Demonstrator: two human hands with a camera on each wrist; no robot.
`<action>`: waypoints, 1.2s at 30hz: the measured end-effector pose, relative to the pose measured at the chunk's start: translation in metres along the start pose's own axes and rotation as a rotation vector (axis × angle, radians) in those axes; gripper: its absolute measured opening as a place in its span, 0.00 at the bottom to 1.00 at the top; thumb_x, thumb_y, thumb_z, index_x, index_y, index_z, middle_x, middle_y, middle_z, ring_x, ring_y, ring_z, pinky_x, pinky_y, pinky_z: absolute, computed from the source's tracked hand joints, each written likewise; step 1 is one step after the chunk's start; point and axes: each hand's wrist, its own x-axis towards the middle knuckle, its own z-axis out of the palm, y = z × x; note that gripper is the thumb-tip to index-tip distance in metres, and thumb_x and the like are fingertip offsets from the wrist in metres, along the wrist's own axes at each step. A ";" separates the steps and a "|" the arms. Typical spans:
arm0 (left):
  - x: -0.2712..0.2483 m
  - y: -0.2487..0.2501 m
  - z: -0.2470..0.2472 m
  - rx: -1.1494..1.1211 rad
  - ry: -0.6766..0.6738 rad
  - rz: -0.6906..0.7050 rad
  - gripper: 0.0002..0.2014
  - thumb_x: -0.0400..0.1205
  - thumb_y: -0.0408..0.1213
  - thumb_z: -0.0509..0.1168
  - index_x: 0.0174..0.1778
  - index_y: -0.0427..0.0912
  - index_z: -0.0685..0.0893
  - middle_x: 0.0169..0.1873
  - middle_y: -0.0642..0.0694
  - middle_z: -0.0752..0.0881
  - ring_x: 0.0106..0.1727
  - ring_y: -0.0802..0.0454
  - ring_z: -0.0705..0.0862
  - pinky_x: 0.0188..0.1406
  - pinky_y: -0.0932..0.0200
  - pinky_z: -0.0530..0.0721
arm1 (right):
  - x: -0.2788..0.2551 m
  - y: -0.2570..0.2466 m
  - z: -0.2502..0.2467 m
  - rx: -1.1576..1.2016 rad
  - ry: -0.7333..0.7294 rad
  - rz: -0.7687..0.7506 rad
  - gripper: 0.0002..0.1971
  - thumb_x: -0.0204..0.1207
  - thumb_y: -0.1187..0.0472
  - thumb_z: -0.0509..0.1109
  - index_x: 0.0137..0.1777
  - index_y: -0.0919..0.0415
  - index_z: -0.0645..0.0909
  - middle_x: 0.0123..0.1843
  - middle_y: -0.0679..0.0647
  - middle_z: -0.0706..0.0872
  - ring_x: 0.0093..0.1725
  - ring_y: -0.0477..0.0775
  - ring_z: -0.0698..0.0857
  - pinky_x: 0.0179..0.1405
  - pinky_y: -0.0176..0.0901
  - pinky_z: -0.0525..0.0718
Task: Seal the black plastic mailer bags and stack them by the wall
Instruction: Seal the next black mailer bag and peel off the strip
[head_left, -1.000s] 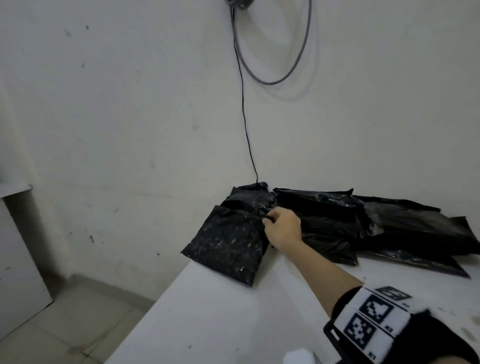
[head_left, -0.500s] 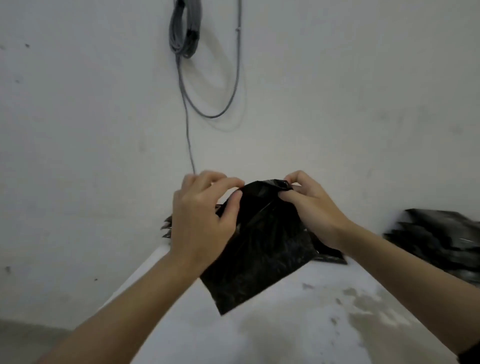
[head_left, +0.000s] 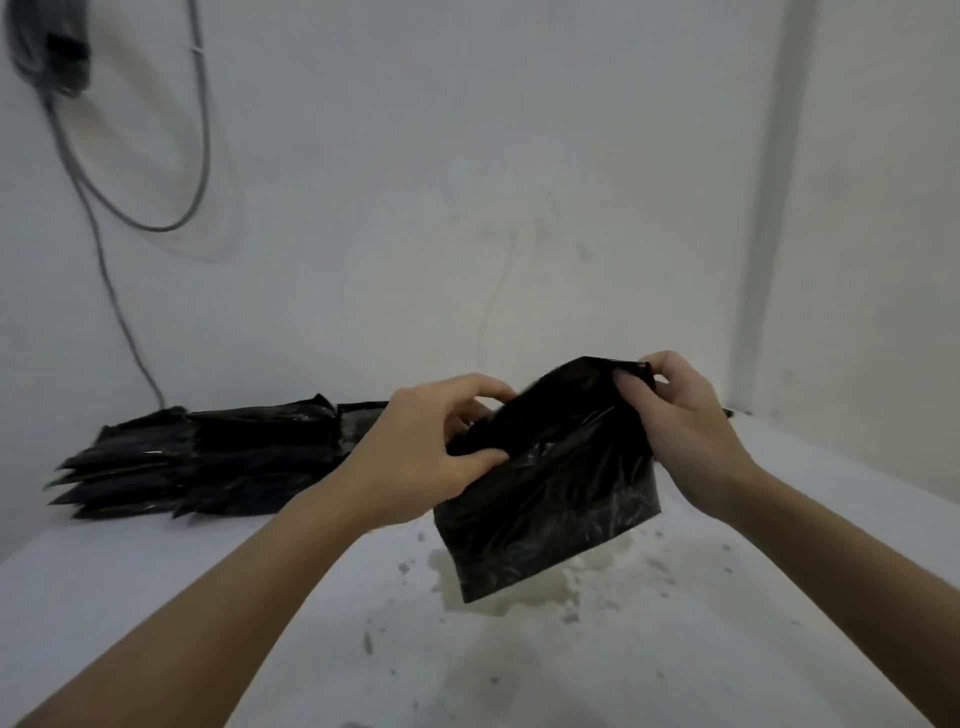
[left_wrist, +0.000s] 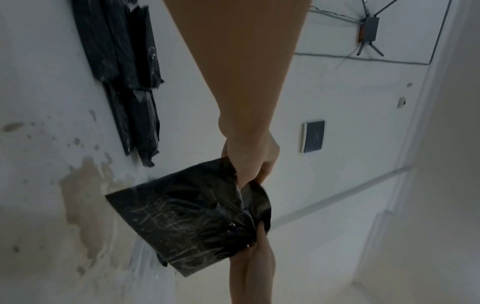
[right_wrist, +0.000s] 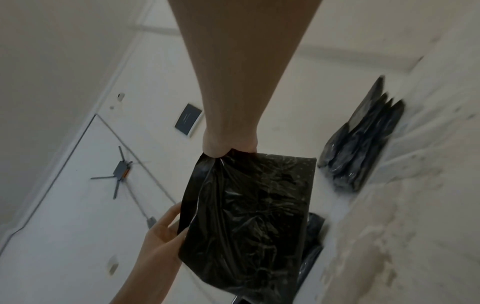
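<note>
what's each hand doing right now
Left hand: closed, pinching the top edge of the black mailer bag.
Right hand: closed, pinching the same bag's top corner.

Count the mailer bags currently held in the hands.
1: a black mailer bag held above the table, left hand and right hand pinching its top edge. Other bags lie piled by the wall, overlapping, number unclear.
</note>
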 end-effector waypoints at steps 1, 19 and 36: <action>0.002 0.006 0.007 -0.050 -0.055 -0.005 0.21 0.76 0.27 0.73 0.54 0.59 0.82 0.47 0.53 0.89 0.43 0.53 0.90 0.50 0.53 0.88 | 0.000 0.003 -0.015 -0.010 0.014 -0.008 0.07 0.83 0.60 0.64 0.43 0.59 0.74 0.36 0.55 0.84 0.32 0.49 0.82 0.29 0.36 0.78; 0.061 0.030 0.041 0.360 -0.065 0.269 0.13 0.77 0.28 0.71 0.50 0.50 0.92 0.44 0.66 0.84 0.45 0.61 0.86 0.50 0.56 0.85 | -0.015 -0.006 -0.144 -1.211 -0.497 -0.870 0.16 0.76 0.75 0.60 0.53 0.53 0.73 0.54 0.51 0.79 0.35 0.61 0.78 0.27 0.52 0.81; 0.071 0.027 0.059 0.388 -0.497 0.293 0.11 0.86 0.30 0.59 0.55 0.45 0.85 0.49 0.63 0.83 0.51 0.71 0.78 0.49 0.78 0.72 | 0.011 -0.019 -0.173 -1.356 -0.490 -0.419 0.10 0.76 0.60 0.62 0.48 0.56 0.85 0.48 0.46 0.84 0.44 0.46 0.80 0.47 0.46 0.79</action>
